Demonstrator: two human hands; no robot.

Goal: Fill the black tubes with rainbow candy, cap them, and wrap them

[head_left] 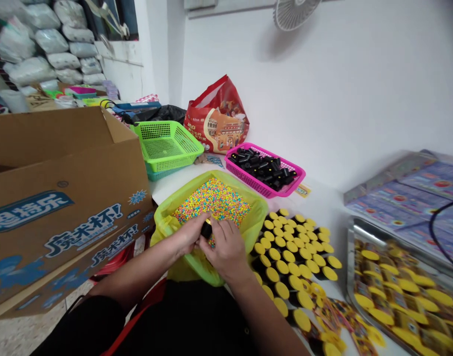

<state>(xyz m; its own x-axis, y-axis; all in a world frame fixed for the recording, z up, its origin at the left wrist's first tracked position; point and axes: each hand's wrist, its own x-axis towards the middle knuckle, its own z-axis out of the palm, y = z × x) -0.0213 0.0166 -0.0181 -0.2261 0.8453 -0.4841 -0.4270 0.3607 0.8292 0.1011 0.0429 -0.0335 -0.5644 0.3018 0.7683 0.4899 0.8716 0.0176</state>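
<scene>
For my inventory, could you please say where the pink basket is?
In the head view, the pink basket is slightly right of centre, beside the red bag.

On the left, the cardboard box (pixel 100 183) carries 思特乐 in white on a blue banner (pixel 29 210), with a ringed R mark (pixel 63 184) above the banner's right end. Below it, big outlined letters (pixel 83 227) read 魔术杯! (exclamation mark included), and smaller lettering (pixel 115 244) lower down repeats 魔术杯!. White print on the far red bag (pixel 226 128) and the lettering on the purple packs (pixel 408 198) at right are too small or blurred to read
</scene>
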